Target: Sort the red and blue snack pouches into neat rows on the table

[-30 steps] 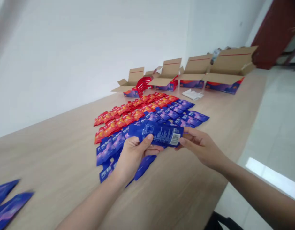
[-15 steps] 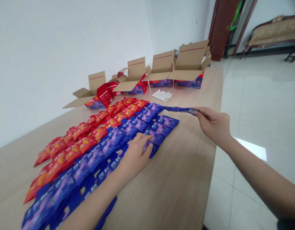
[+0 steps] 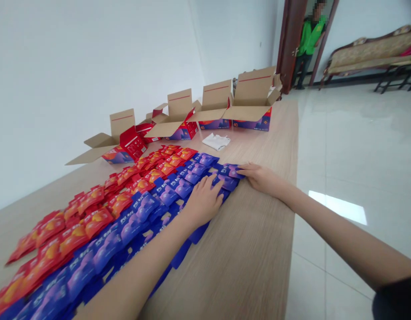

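Two long overlapping rows of sachets lie on the light wood table (image 3: 232,266). The blue-purple sachets (image 3: 135,218) form the row nearer me, and the red-orange sachets (image 3: 95,222) lie beyond them. My left hand (image 3: 203,202) rests flat on the blue row, fingers spread and holding nothing. My right hand (image 3: 259,178) lies at the row's far end, its fingertips touching the last blue sachet (image 3: 228,171). Loose blue sachet ends (image 3: 180,254) stick out past the row toward the open tabletop.
Several open cardboard cartons (image 3: 248,100) with red-and-blue printed boxes stand along the table's far end, beside a white cloth (image 3: 216,142). The table's right edge drops to a glossy tiled floor (image 3: 342,155). A person in a green vest (image 3: 310,40) stands in the doorway, near a sofa (image 3: 368,55).
My right hand has lowered the long blue sachet it held by one end onto the row's far end. My left hand has moved along the row, and the view has turned left.
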The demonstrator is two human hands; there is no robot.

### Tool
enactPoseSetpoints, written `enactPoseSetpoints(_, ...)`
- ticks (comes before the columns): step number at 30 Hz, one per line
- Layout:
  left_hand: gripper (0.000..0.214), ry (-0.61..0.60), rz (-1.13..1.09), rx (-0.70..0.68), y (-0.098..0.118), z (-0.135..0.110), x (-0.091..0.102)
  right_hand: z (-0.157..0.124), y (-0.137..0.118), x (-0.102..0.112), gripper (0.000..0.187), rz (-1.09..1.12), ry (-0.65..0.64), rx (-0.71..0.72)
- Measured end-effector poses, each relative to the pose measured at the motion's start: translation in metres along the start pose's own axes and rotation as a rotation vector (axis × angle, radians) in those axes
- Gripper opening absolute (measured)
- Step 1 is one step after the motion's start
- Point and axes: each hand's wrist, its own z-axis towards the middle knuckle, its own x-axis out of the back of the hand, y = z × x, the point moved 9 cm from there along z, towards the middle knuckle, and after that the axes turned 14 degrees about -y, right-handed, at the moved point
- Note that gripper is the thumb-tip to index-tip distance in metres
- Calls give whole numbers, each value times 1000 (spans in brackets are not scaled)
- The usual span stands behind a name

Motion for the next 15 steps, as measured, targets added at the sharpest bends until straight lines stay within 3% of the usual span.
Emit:
enactPoseSetpoints(5,48,-66,-68,2,-5,4,-13,8,6,-11,55,138,-43,-50)
enactPoseSetpoints(9,50,16,-63,35,-9,-11,0,7,3,-6,64,169,24,-37)
enactPoseSetpoints(12,47,118,-23,31,-11,-50,22,-8,3,8,60,156,124,-49)
enactPoseSetpoints(15,40,208,32,75,-25,-122,40,-29,3,24,47,134,203,-99)
